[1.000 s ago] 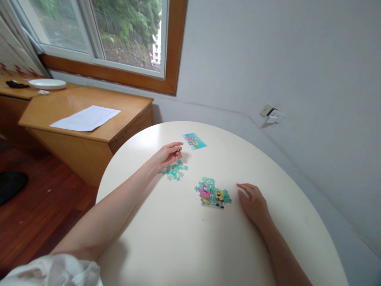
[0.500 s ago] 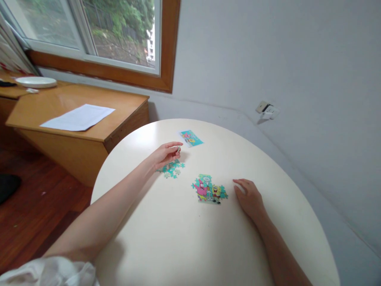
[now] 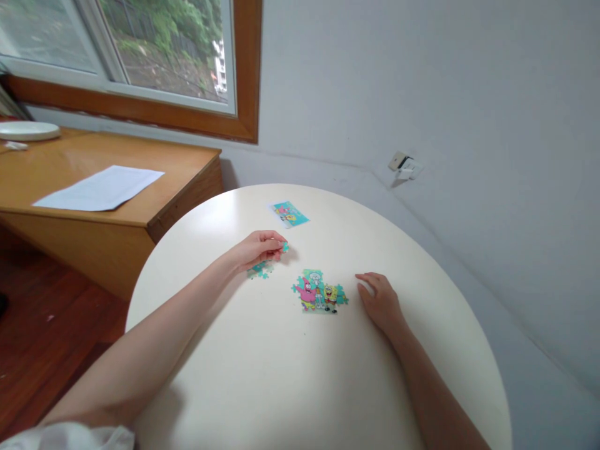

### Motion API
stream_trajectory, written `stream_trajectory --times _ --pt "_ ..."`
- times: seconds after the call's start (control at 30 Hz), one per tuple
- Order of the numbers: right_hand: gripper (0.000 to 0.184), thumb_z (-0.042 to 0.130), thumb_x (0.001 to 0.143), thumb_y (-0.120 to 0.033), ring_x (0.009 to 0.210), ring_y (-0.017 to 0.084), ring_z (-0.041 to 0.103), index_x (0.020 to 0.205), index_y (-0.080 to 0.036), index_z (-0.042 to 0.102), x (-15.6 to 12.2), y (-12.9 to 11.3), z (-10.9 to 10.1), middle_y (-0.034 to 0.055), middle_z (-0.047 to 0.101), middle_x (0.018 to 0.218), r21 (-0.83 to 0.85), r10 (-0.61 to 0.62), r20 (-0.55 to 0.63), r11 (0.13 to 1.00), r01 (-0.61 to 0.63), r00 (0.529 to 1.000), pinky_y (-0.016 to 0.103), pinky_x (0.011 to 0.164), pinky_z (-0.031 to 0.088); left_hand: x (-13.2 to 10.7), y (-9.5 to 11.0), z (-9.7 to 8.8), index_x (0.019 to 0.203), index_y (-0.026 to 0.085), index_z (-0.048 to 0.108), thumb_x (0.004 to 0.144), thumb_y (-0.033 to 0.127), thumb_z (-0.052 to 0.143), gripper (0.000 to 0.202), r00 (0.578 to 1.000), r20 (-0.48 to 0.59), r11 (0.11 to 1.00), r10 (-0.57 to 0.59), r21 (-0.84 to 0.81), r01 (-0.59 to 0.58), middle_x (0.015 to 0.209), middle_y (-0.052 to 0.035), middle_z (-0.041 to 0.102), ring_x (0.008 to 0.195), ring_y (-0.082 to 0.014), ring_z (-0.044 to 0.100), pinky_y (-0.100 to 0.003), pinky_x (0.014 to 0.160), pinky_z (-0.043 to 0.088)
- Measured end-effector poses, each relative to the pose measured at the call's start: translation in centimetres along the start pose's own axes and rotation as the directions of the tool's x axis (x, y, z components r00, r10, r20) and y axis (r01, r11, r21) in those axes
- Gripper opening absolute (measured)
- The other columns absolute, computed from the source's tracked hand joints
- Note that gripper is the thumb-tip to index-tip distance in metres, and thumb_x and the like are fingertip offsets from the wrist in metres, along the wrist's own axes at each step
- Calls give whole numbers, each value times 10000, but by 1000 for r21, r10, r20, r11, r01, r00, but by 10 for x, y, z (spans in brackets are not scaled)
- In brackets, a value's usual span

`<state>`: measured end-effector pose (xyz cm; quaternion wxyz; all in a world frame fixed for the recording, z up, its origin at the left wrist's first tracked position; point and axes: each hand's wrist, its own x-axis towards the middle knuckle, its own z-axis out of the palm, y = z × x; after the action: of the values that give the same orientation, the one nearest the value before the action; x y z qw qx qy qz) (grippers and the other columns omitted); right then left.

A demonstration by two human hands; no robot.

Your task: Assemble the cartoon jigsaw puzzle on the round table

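Note:
Between thumb and fingers, my left hand pinches a small teal puzzle piece, held above the table. Under that hand lies a heap of loose puzzle pieces, partly covered by it. A partly joined puzzle with a pink starfish, a pale teal figure and a yellow sponge character lies flat, nearer to me. To its right my right hand rests on the table, fingers apart and holding nothing. Beyond my left hand is a picture card with similar characters.
Everything sits on a round white table. At the left, a wooden desk carries a sheet of paper and a white round object. A wall socket with a plug is on the wall behind, beside a window.
My left hand has turned, so the teal face of the puzzle piece now shows. The whole view has shifted slightly right; the joined puzzle and my right hand keep their places.

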<state>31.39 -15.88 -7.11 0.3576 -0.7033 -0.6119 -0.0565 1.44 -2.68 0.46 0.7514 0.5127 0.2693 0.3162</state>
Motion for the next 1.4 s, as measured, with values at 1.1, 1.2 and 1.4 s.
stream_trajectory --times 1.1,1.2,1.4 --pt "256 474 759 -276 914 224 588 892 -193 677 0 -9 -4 97 608 960 33 29 23 999 -29 999 410 893 454 -9 -21 31 680 132 596 613 233 611 122 952 242 802 -186 597 5 551 28 569 481 -69 466 -177 467 331" --pt "266 468 763 -273 913 231 585 894 -176 679 0 -9 -4 112 608 957 30 19 18 999 -19 1000 419 895 451 -10 -22 32 686 127 618 626 224 590 118 946 270 746 -177 665 -50 520 41 535 461 -60 413 -174 450 291" --pt "258 476 760 -267 904 219 589 895 -184 680 0 -9 -4 100 610 961 21 30 29 999 -31 999 406 888 451 -11 -25 33 666 129 623 637 212 560 108 947 286 694 -149 712 -106 509 35 528 473 -70 409 -178 460 302"
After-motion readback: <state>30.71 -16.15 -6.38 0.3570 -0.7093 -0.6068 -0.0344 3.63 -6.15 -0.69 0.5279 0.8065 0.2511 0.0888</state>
